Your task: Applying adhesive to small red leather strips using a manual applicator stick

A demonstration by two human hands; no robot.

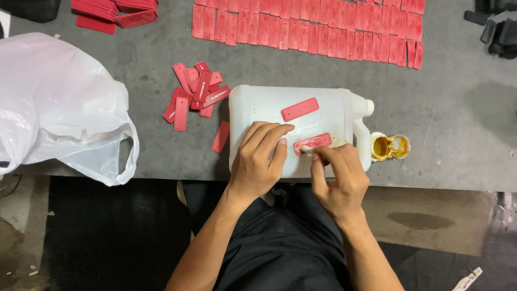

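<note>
Red rectangular tag (313, 143), flat, rounded corners, lies on the side of a white plastic jug (258, 108) just below frame centre. Left hand (258, 161) rests palm-down on the jug, fingers loosely spread and lightly curled, index tip pressing the tag's left end; grips nothing. Right hand (338, 178) pinched narrow around a small pale stick or brush (306, 149), its tip touching the tag's lower-left edge. What kind of tool it is: cannot tell, mostly hidden by the fingers.

Second red tag (299, 109) lies tilted on the jug just above the first, apart from both hands. Jug lies on its side, translucent white, smooth, handle and capped neck at its right end, yellowish smears near the lower tag.

Right of the jug, touching or just beside the handle: small open container (389, 146) with glossy amber liquid.

Left of the jug: loose heap of red tags (195, 94), overlapping, some with pale print on them. One single tag (221, 136) lies just beside the jug's left edge.

Top of the frame: long neat rows of red tags (307, 29) laid edge to edge. Upper left: stacked red tags (116, 12).

Left edge: crumpled thin white plastic bag (59, 102) hanging over the table edge. Table (458, 108) grey, matte, stained. Upper right corner: dark pieces (498, 27), unclear. Person's dark clothing at the bottom centre.
</note>
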